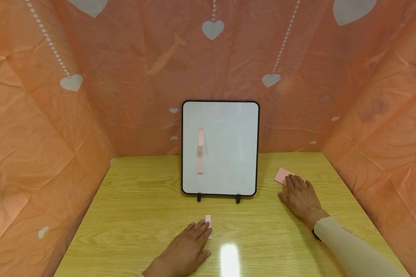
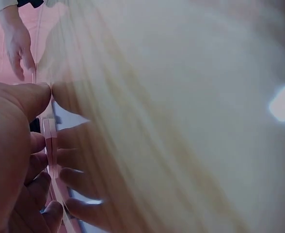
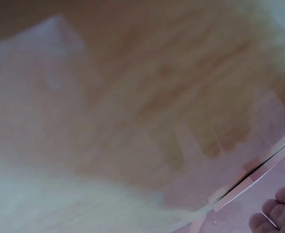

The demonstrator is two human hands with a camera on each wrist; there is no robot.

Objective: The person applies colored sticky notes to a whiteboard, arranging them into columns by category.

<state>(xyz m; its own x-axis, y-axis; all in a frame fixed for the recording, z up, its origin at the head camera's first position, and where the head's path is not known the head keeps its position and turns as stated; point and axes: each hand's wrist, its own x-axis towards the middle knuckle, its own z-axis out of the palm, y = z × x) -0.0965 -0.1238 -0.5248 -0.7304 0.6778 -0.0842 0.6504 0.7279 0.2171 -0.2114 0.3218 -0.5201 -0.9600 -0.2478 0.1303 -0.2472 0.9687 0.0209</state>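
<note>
A narrow pink paper strip (image 1: 208, 218) lies on the table in front of the whiteboard (image 1: 228, 154). Over its left side, my left hand (image 1: 185, 248) is spread with fairly straight fingers that partly cover it. To the right of the board, a pink sticky note pad (image 1: 282, 175) lies flat, also visible edge-on in the right wrist view. The fingertips of my right hand (image 1: 301, 198) reach over the pad's near right corner; whether they press on it is unclear. Two pink strips stick to the board's left half, an upper strip (image 1: 201, 137) above a lower strip (image 1: 200, 162).
The black-framed board stands on two small black feet (image 1: 238, 198) on the wood-grain table (image 1: 142, 192). Orange cloth (image 1: 124, 77) with white hearts hangs behind and at both sides. Light glares off the tabletop near the front.
</note>
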